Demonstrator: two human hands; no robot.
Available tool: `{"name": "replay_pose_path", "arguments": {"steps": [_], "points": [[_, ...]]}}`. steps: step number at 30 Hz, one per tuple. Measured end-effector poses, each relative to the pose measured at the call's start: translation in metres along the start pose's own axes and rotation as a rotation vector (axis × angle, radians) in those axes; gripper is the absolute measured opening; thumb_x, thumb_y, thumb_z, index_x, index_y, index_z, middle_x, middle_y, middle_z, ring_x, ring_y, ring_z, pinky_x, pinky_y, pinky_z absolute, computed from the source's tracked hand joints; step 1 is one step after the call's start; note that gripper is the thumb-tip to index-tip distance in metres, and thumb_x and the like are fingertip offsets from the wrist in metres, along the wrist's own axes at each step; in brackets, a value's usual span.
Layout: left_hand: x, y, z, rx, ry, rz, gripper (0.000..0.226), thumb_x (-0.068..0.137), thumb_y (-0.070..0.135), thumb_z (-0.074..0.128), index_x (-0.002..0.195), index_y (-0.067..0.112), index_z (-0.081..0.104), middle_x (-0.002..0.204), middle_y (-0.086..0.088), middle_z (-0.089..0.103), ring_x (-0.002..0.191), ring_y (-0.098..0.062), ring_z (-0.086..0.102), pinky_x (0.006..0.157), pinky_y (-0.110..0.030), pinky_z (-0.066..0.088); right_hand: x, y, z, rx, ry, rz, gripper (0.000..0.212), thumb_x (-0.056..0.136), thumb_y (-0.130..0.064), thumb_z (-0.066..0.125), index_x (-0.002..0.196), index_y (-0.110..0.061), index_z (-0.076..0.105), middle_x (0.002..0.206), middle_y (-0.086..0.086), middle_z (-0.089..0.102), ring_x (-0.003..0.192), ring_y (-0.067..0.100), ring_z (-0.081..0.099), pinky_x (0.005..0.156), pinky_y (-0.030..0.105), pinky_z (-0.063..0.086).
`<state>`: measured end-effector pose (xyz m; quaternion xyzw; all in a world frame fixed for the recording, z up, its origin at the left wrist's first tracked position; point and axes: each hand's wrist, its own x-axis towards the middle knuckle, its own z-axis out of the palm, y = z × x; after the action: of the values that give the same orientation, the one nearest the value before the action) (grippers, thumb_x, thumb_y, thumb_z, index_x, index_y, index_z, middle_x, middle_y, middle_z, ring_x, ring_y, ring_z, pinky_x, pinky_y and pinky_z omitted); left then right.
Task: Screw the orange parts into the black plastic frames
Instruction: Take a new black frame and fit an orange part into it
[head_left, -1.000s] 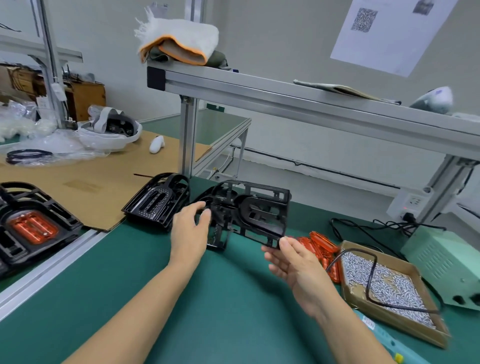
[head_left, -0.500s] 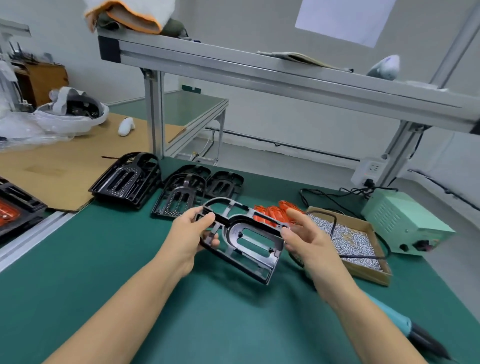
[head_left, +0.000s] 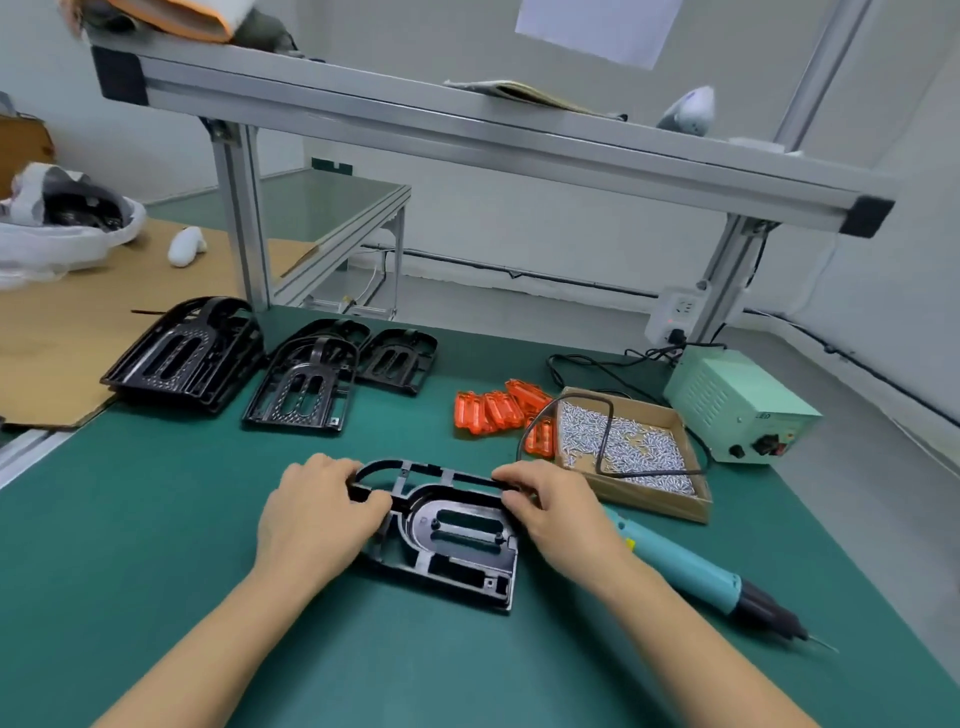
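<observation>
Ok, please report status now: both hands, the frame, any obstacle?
Left hand and right hand grip black frame, flat on mat. Orange parts untouched. Nothing blocking.

A pale green power box (head_left: 740, 402) sits beside a cardboard tray (head_left: 657, 506).

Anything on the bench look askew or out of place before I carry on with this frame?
Nothing is spilled or broken. One oddity: a black cable loops through the cardboard box of screws, lying over the screws. The orange parts lie in a loose heap beside it. Both hands hold the black frame on the mat.
</observation>
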<state>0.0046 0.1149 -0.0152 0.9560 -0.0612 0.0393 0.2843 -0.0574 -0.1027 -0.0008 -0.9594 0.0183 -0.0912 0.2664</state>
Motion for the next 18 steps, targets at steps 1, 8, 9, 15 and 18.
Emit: {"name": "replay_pose_path", "arguments": {"steps": [1,8,9,15,18], "points": [[-0.001,0.001,0.003,0.011,0.011,0.059,0.041,0.085,0.031,0.054,0.126,0.026,0.056,0.130,0.005,0.053,0.120,-0.019,0.041,0.093,-0.036,0.037,0.000,-0.001,0.001,-0.042,-0.016,-0.016,0.029,0.097,-0.017,0.054,0.124,-0.020,0.063,0.120,-0.001,0.064,0.113,0.016,0.055,0.099,0.028,0.039],[-0.005,0.026,0.020,0.142,-0.017,0.390,0.043,0.091,0.045,0.044,0.132,0.037,0.048,0.138,0.020,0.045,0.131,-0.007,0.031,0.106,-0.029,0.017,0.000,-0.001,-0.002,-0.155,-0.094,-0.064,0.030,0.098,-0.020,0.050,0.126,-0.021,0.061,0.122,0.000,0.062,0.114,0.020,0.053,0.097,0.032,0.040],[-0.005,0.027,0.022,0.175,-0.027,0.394,0.042,0.091,0.047,0.045,0.132,0.039,0.047,0.137,0.021,0.046,0.130,-0.008,0.032,0.105,-0.029,0.018,-0.001,-0.001,-0.002,-0.174,-0.100,-0.082,0.029,0.098,-0.020,0.050,0.125,-0.021,0.061,0.121,0.000,0.061,0.113,0.020,0.053,0.096,0.032,0.041],[0.012,0.034,0.018,0.114,-0.034,0.353,0.036,0.086,0.049,0.053,0.119,0.037,0.060,0.127,0.016,0.056,0.125,-0.009,0.039,0.102,-0.031,0.026,-0.003,0.006,-0.002,-0.139,-0.038,-0.124,0.026,0.097,-0.022,0.052,0.121,-0.019,0.064,0.119,-0.003,0.061,0.113,0.015,0.052,0.095,0.026,0.037],[0.030,0.051,0.014,0.021,-0.047,0.290,0.030,0.088,0.041,0.054,0.115,0.032,0.064,0.124,0.010,0.059,0.120,-0.014,0.045,0.100,-0.033,0.035,0.010,0.002,-0.001,-0.151,0.111,-0.135,0.025,0.097,-0.025,0.055,0.118,-0.018,0.067,0.116,-0.002,0.062,0.112,0.017,0.052,0.095,0.028,0.035]]}}
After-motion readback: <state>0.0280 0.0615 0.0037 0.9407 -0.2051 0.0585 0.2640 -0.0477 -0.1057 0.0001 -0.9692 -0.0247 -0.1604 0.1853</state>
